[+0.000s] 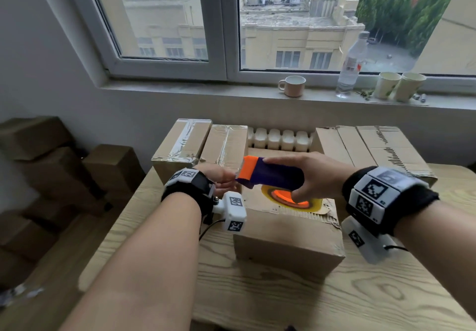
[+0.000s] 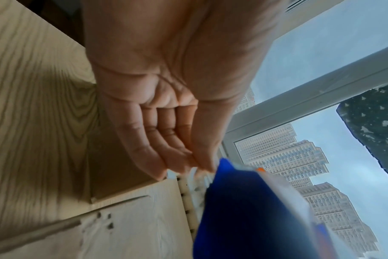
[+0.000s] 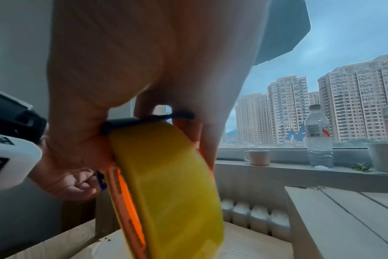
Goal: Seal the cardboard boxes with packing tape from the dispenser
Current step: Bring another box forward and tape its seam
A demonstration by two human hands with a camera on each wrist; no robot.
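My right hand (image 1: 313, 176) grips the tape dispenser (image 1: 270, 176) above the unsealed cardboard box (image 1: 288, 238) while my left hand (image 1: 222, 180) pinches at its toothed edge, where tape could tear crooked or teeth nick me.

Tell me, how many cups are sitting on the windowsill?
3. A mug with a handle stands left of the water bottle; two paper cups stand side by side right of it. The frame's right edge may hide more.
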